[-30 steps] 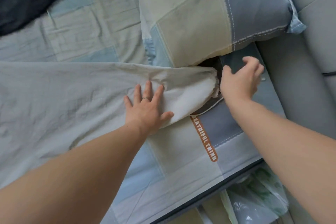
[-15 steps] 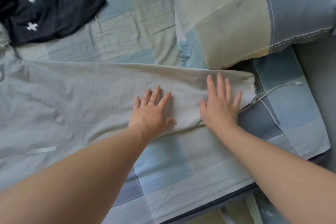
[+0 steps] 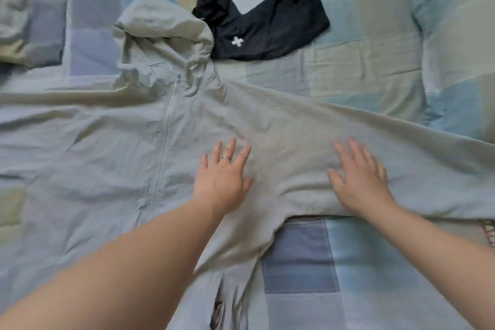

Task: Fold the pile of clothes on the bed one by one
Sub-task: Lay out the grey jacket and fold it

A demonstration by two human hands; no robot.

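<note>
On the bed [image 3: 375, 69], left hand [image 3: 222, 179] and right hand [image 3: 359, 179], both flat, have slid inward along the jacket [image 3: 107, 169].

White plus sign [image 3: 236, 41] on black garment [image 3: 270, 24]

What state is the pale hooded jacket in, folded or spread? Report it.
Spread: the hooded jacket lies flat on the bedsheet, zip facing up, sleeve stretched rightward; left hand and right hand rest flat on it.

Pale sage-grey hooded jacket [image 3: 107, 147]; black-and-white garment [image 3: 257, 16]; blue-beige checked bedsheet [image 3: 369, 67]
</note>
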